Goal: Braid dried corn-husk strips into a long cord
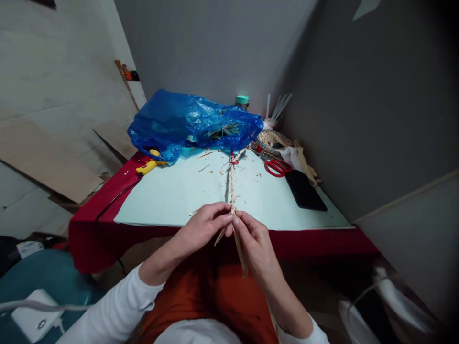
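Observation:
A thin braid of pale dried plant strips (232, 184) runs from a red tie (234, 158) on the table toward me. At its near end, my left hand (211, 222) pinches the strips between thumb and fingers. Close beside it, my right hand (253, 234) is closed on the strips too, its fingertips nearly touching the left ones. Loose strip ends (240, 251) hang below both hands over my lap. The exact crossing of the strips is hidden by my fingertips.
A blue plastic bag (172, 119) with leaves lies at the back. To the left is a yellow glue gun (149, 166) with a cord. Red-handled scissors (278, 167), a black phone (304, 190) and a woven basket (274, 141) lie right. Fibre scraps dot the pale board (172, 200).

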